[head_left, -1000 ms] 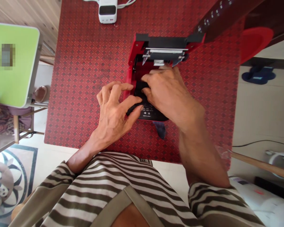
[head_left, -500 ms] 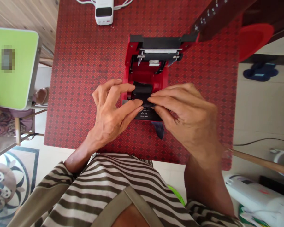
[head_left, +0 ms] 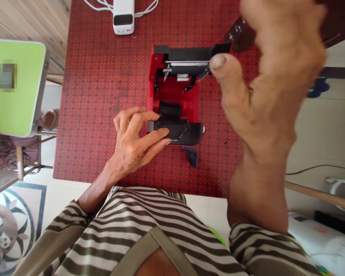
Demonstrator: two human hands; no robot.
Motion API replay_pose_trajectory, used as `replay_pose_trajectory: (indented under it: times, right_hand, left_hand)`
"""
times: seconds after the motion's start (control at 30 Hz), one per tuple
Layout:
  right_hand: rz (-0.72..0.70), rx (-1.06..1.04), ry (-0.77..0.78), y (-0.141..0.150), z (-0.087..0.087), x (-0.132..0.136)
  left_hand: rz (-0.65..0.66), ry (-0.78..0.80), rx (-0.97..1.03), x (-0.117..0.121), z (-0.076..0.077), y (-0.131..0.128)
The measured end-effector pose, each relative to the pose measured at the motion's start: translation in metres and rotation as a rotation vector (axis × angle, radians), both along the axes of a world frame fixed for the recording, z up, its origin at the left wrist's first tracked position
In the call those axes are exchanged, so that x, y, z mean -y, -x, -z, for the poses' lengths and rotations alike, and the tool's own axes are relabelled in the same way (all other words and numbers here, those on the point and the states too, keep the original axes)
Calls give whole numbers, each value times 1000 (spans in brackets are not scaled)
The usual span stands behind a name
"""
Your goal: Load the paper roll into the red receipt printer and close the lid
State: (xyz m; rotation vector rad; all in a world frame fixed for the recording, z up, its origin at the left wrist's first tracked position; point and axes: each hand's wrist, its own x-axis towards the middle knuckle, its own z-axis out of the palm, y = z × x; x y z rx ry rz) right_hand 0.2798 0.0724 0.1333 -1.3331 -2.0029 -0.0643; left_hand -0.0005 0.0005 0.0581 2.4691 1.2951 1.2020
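A small red and black printer (head_left: 173, 82) stands on the table with its lid (head_left: 186, 53) raised, showing a roller and an inner bay. A thin black strip (head_left: 176, 130), its material unclear, runs from the bay over the black front edge. My left hand (head_left: 139, 134) is at that edge, thumb and fingertips pressing the strip against the printer. Raised higher and blurred by motion, my right hand (head_left: 264, 73) has its thumb stretched out, overlapping the lid's right end in view. Nothing shows in it; its fingers are partly out of frame. I cannot tell whether it touches the lid.
A white power bank-like block (head_left: 123, 19) with white cables lies on the patterned red table (head_left: 103, 73). Dark blue cloth (head_left: 192, 157) pokes out below the printer. A dark marked panel (head_left: 240, 36) is behind my right hand. A green-topped table (head_left: 20, 103) stands left.
My right hand has let go of the black strip and moved up and right, beside the lid. The strip now lies farther over the front edge. My left hand stays in place.
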Motion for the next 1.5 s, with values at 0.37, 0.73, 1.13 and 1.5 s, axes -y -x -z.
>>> replay_pose_trajectory:
  times: [0.37, 0.73, 1.13, 1.5]
  right_hand:
    - [-34, 3, 33, 14, 12, 38]
    - [-155, -85, 147, 4, 50, 77]
    - [-164, -138, 107, 3, 66, 84]
    - [-61, -102, 181, 4, 85, 89]
  left_hand:
    - [-13, -111, -10, 3, 0, -5]
    - [-51, 15, -57, 8, 0, -3]
    - [-13, 640, 448, -49, 56, 3]
    - [62, 794, 526, -58, 65, 13]
